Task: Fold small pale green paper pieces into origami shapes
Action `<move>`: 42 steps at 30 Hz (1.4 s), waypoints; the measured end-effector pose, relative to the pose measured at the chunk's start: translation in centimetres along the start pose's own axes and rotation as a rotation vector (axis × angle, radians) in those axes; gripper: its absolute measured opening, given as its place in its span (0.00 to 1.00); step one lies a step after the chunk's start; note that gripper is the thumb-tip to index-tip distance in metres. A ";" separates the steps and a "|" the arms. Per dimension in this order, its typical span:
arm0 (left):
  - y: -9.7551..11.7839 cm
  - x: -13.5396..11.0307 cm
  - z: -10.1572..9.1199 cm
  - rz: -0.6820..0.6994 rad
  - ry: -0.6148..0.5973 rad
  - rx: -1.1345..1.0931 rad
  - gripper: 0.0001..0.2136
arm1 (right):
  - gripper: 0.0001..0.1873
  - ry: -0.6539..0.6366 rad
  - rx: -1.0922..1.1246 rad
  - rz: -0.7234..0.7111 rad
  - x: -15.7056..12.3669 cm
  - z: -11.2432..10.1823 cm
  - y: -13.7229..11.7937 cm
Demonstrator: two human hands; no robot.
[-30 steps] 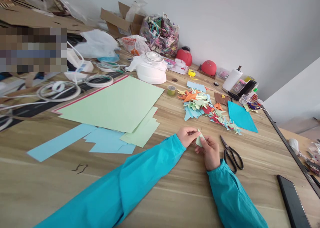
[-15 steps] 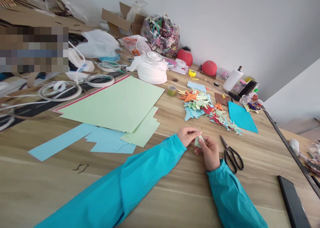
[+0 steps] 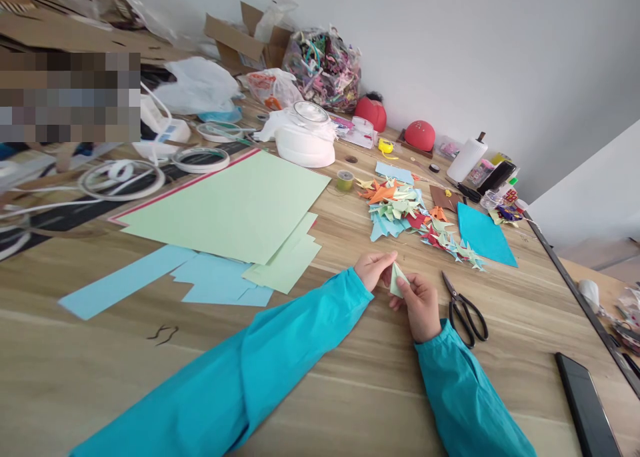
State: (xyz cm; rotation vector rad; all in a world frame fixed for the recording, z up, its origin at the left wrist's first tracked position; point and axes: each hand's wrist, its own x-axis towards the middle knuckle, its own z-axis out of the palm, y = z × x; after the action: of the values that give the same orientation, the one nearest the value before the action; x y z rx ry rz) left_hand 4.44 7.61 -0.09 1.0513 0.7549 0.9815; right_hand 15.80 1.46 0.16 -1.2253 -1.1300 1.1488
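Observation:
A small folded piece of light green paper (image 3: pixel 397 280) is held up between my two hands over the table. My left hand (image 3: pixel 374 270) pinches its upper left side with thumb and finger. At its lower right, my right hand (image 3: pixel 420 303) grips it, the thumb pressed on the front. The paper shows a pointed top and a crease down the middle. Beyond my hands lies a pile of folded paper shapes (image 3: pixel 397 209) in orange, green, blue and red. Black-handled scissors (image 3: pixel 464 310) rest just right of my right hand.
Large green sheets (image 3: pixel 235 203) lie to the left, with cut blue pieces (image 3: pixel 220 280) and a blue strip (image 3: pixel 125 280) before them. A phone (image 3: pixel 587 403) is at the right front. Farther back stand a white bottle (image 3: pixel 467 160) and a stuffed clear bag (image 3: pixel 323 67).
My left fingers have shifted slightly up and left off the paper's front, so more of its pointed, creased face shows. My right hand keeps its grip.

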 end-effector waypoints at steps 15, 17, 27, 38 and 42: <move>-0.6 0.2 -0.1 0.072 0.022 0.189 0.17 | 0.16 -0.024 0.098 0.011 0.2 -0.3 0.6; -0.4 0.2 0.0 0.075 0.021 0.201 0.17 | 0.16 -0.023 0.097 0.009 0.2 -0.3 0.6; -0.5 0.2 -0.1 0.137 0.033 0.284 0.18 | 0.17 -0.011 0.056 -0.019 0.1 -0.1 0.5; -0.8 0.2 -0.2 0.146 0.034 0.290 0.18 | 0.16 0.013 -0.020 -0.050 0.1 -0.1 0.5; -0.6 0.1 -0.1 0.132 0.016 0.272 0.18 | 0.17 0.020 -0.044 -0.053 0.0 0.0 0.4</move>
State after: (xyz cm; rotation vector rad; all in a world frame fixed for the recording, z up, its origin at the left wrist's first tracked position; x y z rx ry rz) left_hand 4.52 7.69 -0.66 1.3446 0.8572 1.0194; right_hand 15.77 1.50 -0.22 -1.2309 -1.1714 1.0747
